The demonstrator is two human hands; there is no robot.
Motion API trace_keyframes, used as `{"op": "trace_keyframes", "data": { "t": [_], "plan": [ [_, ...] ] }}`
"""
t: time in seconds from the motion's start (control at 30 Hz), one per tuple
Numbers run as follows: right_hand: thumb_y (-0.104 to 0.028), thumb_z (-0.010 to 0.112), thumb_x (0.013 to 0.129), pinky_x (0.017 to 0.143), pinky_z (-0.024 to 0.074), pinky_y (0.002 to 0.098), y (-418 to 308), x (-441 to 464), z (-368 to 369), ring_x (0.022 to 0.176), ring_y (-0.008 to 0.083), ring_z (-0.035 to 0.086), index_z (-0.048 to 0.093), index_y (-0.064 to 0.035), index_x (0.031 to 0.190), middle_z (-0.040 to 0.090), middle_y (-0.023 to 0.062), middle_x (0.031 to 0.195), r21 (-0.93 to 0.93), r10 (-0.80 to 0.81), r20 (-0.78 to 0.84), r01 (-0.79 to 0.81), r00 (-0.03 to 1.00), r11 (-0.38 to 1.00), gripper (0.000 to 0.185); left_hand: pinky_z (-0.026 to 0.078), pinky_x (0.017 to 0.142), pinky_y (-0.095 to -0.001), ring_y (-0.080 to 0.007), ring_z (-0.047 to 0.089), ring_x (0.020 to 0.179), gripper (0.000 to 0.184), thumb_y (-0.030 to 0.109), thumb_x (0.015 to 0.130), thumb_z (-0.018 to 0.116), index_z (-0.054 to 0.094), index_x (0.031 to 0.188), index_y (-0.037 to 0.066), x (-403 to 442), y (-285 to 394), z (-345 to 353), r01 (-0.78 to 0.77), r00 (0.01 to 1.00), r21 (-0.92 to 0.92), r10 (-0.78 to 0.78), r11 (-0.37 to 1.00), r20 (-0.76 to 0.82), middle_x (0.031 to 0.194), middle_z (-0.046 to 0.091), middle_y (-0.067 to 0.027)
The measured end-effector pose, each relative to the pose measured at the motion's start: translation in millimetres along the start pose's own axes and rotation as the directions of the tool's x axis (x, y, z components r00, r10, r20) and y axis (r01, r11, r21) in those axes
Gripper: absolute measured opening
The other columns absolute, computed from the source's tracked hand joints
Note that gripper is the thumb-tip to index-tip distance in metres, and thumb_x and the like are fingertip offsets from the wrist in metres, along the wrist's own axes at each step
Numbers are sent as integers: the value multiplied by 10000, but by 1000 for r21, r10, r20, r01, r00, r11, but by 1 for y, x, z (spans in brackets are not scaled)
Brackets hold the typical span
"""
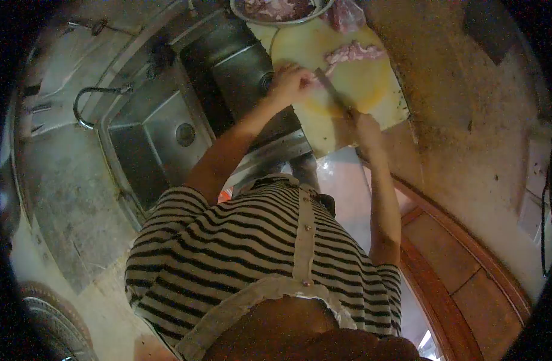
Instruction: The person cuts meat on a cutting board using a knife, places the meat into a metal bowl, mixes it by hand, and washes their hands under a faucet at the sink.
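Note:
My right hand (367, 129) is wrapped round the handle of a knife (333, 88), whose dark blade points up and left over the cutting board (327, 129). Near the blade's tip, my left hand (291, 83) is closed on a small pale pink piece of meat (314, 78) at the board's left side. A larger strip of raw meat (355, 53) lies on the upper right of the board. Fine detail of the fingers is blurred.
A metal bowl (281, 23) with meat stands at the board's top edge, beside a plastic bag (346, 16). Left of the board is a double steel sink (162, 141) with a curved faucet (82, 96). A wooden cabinet (462, 271) is at the lower right.

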State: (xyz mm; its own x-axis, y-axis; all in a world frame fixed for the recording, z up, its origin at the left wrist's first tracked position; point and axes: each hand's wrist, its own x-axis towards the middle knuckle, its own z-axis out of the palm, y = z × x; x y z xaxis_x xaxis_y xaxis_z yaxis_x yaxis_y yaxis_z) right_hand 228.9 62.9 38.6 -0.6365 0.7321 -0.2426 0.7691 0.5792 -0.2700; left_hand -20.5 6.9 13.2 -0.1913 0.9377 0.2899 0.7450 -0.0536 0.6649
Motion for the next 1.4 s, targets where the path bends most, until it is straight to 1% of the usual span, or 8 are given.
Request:
{"op": "trace_keyframes", "data": {
  "t": [0.2,0.63,0.73,0.83,0.93,1.23,1.33,1.4],
  "plan": [
    [-151,451,782,662,467,436,-8,0,0,765,351,576,552,-87,983,593,186,814,-174,51,135,-27,990,984,234,424,722,-374,-264,544,779,139,170,682,625,611,813,124,1,-5,32,-78,997,-8,79,997,6,785,563,-87],
    [-219,493,772,675,456,461,-56,77,0,787,370,575,563,-24,950,596,200,848,-10,35,138,-34,990,999,274,445,680,-428,-335,535,744,138,152,660,595,591,729,33,3,-14,48,130,978,-41,-122,991,167,761,572,-147],
    [-265,437,809,692,470,449,-68,103,-8,818,345,593,541,-25,958,586,195,942,-5,-133,63,133,989,991,301,440,663,-445,-370,528,740,147,146,654,585,581,717,13,6,-10,45,139,940,186,-188,973,284,719,566,-184],
    [-269,430,816,711,472,430,-70,95,-19,832,327,595,544,-28,971,588,191,954,188,-103,77,87,992,978,308,433,692,-434,-363,532,751,142,159,655,590,587,726,36,3,-5,38,220,938,132,-247,967,242,717,572,-174],
    [-251,425,825,700,478,420,-44,39,-12,820,325,592,571,-33,954,596,201,909,8,61,113,-63,992,998,292,432,736,-419,-319,561,809,248,199,663,661,577,844,50,3,-18,25,54,977,-6,-52,999,206,820,597,-123],
    [-113,506,769,641,451,438,-2,-22,-48,743,377,564,575,-14,907,581,220,799,180,118,3,-117,993,977,183,362,833,-419,-301,477,1010,281,359,716,563,590,880,133,23,19,30,-25,997,397,50,917,-53,1047,547,-97],
    [-225,480,826,595,436,450,19,-13,-36,667,377,556,561,-51,984,573,211,704,6,50,-79,-49,996,999,249,348,848,-438,-303,483,1021,260,358,744,518,608,876,152,32,14,49,57,985,382,-115,922,132,1006,572,-88],
    [-213,492,811,595,442,446,52,6,-8,675,375,559,561,-49,986,579,204,720,-35,1,-120,-5,993,999,249,325,866,-444,-315,478,1018,197,280,719,545,618,862,165,33,6,55,326,812,183,-374,927,448,967,593,-86]
  ]
}}
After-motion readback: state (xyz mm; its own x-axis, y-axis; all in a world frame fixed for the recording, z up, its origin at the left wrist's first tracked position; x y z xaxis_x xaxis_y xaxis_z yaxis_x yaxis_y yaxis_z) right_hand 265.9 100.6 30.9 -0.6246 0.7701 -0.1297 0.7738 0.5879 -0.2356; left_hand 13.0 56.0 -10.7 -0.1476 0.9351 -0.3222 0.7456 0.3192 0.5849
